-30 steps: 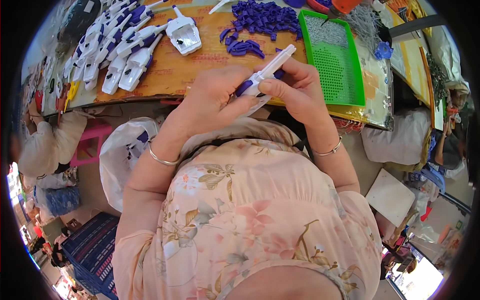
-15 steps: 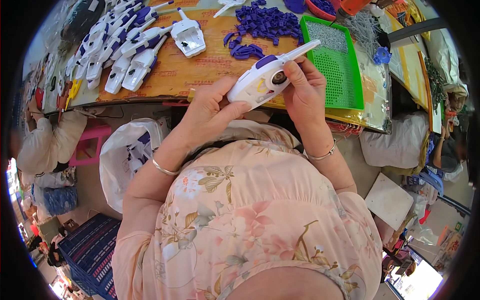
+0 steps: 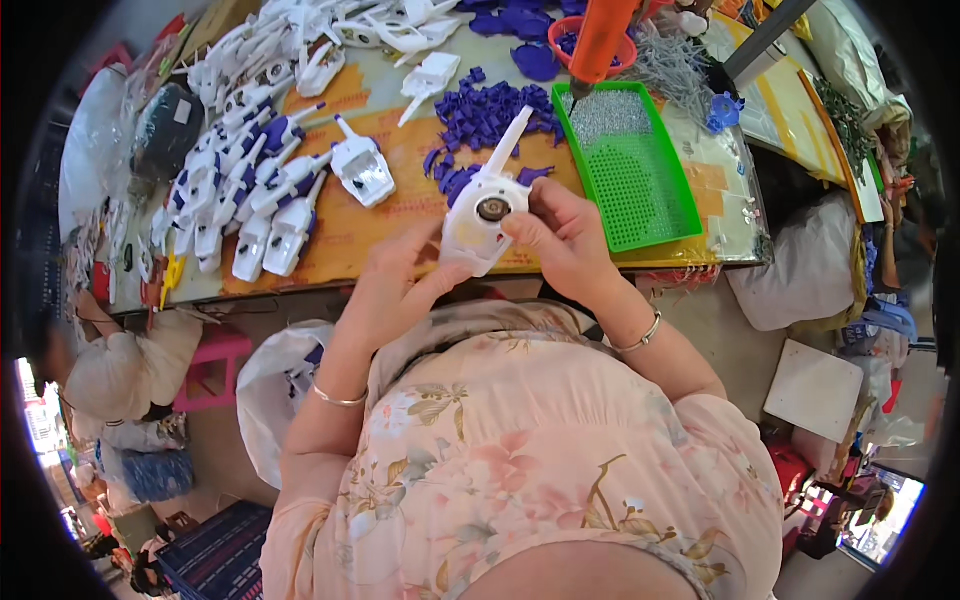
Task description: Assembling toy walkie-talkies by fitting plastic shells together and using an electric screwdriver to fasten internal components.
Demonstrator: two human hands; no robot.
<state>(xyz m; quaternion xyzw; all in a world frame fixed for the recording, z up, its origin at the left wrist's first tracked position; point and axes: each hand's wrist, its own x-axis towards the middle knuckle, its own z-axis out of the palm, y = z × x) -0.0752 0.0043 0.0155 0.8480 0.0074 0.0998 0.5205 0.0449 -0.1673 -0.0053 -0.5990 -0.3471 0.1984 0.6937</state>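
I hold a white plastic toy walkie-talkie shell (image 3: 487,208) with a long antenna, its open inner side turned up toward me. My right hand (image 3: 563,238) grips its right edge with thumb and fingers. My left hand (image 3: 400,280) supports it from below at the lower left. Behind it on the table lies a heap of small purple plastic parts (image 3: 487,118). A single white shell (image 3: 362,168) lies on the table to the left of the heap.
Many assembled white and purple units (image 3: 240,190) lie in rows at the left of the orange-topped table (image 3: 400,215). A green perforated tray (image 3: 630,165) with small screws stands to the right. An orange tool (image 3: 603,35) hangs above a red bowl (image 3: 565,38). A white bag (image 3: 275,390) sits under the table edge.
I have turned the white shell so that its open inside faces up. The view has tilted to show more of the table.
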